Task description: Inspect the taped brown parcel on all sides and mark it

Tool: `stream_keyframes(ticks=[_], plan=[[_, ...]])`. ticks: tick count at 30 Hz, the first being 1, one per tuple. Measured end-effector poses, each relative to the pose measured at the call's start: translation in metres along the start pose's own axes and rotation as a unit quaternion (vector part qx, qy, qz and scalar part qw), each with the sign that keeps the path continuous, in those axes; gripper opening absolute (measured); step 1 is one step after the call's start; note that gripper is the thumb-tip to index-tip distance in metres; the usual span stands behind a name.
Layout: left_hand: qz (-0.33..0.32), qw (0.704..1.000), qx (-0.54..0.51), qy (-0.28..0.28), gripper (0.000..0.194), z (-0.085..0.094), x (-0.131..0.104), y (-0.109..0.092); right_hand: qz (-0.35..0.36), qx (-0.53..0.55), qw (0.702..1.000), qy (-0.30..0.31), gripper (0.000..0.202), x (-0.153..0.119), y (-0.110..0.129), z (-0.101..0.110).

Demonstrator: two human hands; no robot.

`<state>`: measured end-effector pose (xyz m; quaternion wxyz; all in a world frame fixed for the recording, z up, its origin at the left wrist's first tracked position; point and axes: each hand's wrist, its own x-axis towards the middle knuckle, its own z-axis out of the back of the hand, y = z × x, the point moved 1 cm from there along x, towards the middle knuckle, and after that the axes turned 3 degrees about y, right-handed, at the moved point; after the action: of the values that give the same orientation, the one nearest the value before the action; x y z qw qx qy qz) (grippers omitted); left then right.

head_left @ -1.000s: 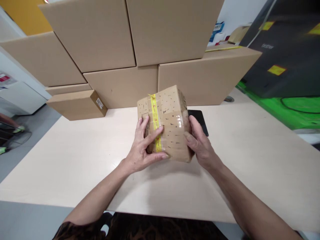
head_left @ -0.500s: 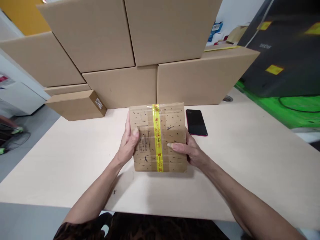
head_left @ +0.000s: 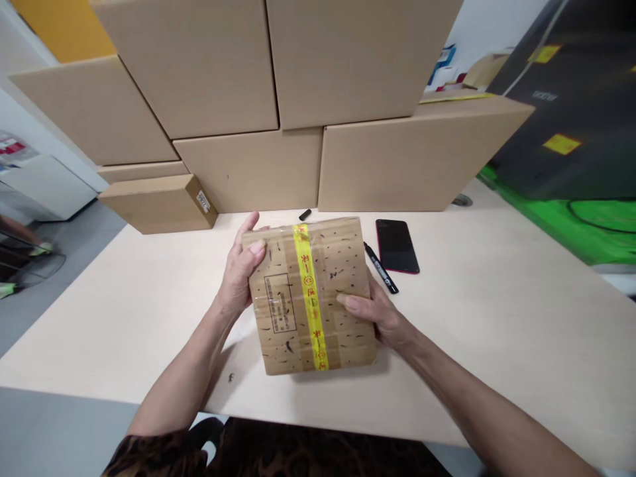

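Between my two hands is a cardboard box (head_left: 342,265), its broad face speckled with black marks and crossed by a strip of yellow tape with red characters. My left hand (head_left: 238,271) grips its upper left edge, the thumb lying on the face and the other fingers mostly behind. On the opposite side, my right hand (head_left: 377,308) clasps the edge with its thumb pressed on the face. Just beyond the right hand lies a black marker (head_left: 381,268), partly covered by the box and hand. A small black cap (head_left: 305,214) rests behind the box.
A black phone (head_left: 397,245) lies right of the marker. Large cartons (head_left: 248,172) are stacked along the back of the pale table (head_left: 497,318). At the back left stands a smaller flat carton (head_left: 149,205). Dark equipment (head_left: 581,119) rises at the right over a green surface.
The box has come closer to me and tilted slightly, both hands still on it. My left hand now sits near its top corner. The marker and cap have come into sight.
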<state>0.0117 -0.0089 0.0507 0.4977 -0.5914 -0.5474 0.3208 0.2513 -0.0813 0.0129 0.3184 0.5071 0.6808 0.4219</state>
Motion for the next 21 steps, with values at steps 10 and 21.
stream_keyframes(ticks=[10,21], plan=[[0.049,0.997,-0.005,0.052,0.117,-0.018,-0.014,0.012,0.060,0.018,0.990,-0.128,0.076,-0.007,0.021,-0.004],[0.139,0.981,-0.005,0.136,0.088,-0.032,-0.018,0.017,0.086,-0.022,0.983,-0.161,0.081,-0.005,0.030,0.009]])
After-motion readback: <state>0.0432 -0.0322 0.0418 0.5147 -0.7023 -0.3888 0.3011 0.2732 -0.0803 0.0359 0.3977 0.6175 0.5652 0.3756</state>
